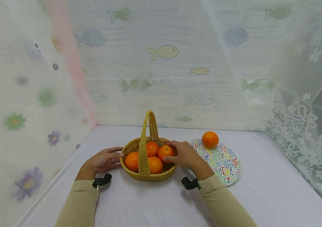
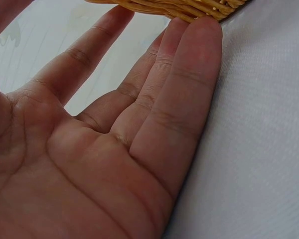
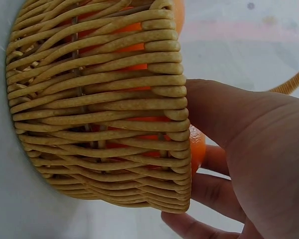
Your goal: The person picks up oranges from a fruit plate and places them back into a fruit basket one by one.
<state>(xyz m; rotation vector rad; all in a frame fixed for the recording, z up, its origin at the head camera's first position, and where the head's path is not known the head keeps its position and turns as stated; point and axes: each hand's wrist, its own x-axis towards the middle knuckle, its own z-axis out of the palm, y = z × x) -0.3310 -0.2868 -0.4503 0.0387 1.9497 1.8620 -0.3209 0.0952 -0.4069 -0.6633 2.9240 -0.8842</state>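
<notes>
A yellow wicker basket (image 1: 149,178) with a tall arched handle (image 1: 144,138) stands on the table with several oranges in it. My right hand (image 1: 187,156) reaches over its right rim and grips the rightmost orange (image 1: 166,152) between thumb and fingers; in the right wrist view the basket wall (image 3: 104,119) hides most of that orange. At the basket's left side, the straight fingertips of my left hand (image 1: 107,160) touch the wicker, palm turned inward. The left wrist view shows those extended fingers (image 2: 174,99) against the basket's lower edge (image 2: 189,7).
Behind the right hand lies a round, multicoloured speckled mat (image 1: 226,164), with one orange (image 1: 210,139) on its far part. A white cloth covers the table (image 1: 263,189). Sheer printed curtains (image 1: 163,72) hang along the back and both sides.
</notes>
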